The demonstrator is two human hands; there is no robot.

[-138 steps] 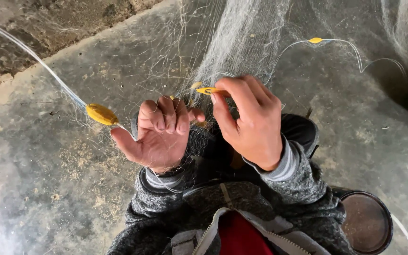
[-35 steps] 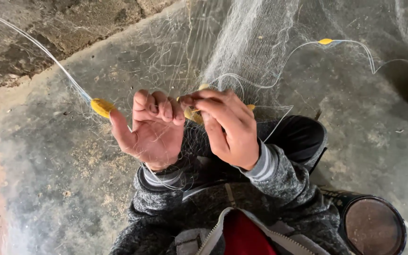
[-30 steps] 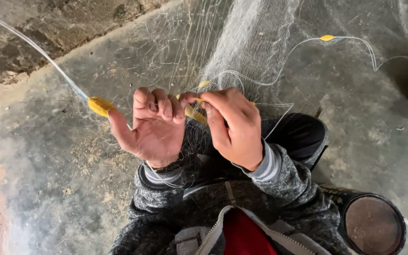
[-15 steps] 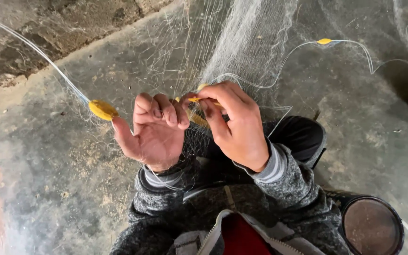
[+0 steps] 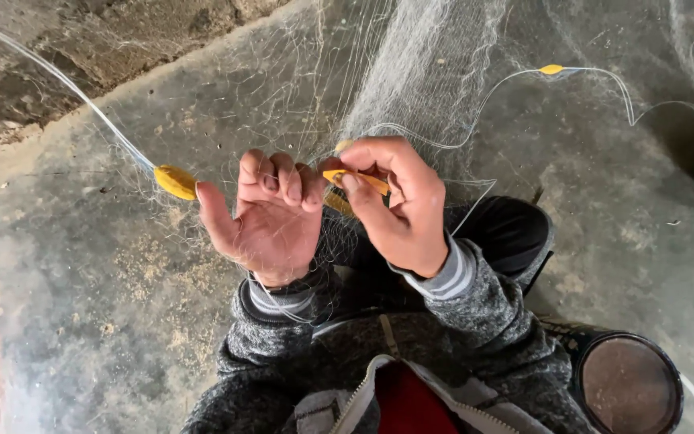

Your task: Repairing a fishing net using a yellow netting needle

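A fine, pale fishing net is spread over the concrete floor and drapes across my lap. My left hand is held palm up, its fingers curled over strands of the net. My right hand pinches a thin yellow netting needle between thumb and fingers, right beside my left fingertips. A yellow oval float sits on the net's clear edge line just left of my left thumb. A second yellow float lies on the line farther off at the upper right.
A round dark container stands on the floor at the lower right by my knee. A rough stone or earth edge borders the concrete at the upper left. I wear a grey sweater with striped cuffs.
My right hand has shifted slightly up and right with the needle, whose tip now shows above my fingers. The left hand keeps its hold on the net strands.
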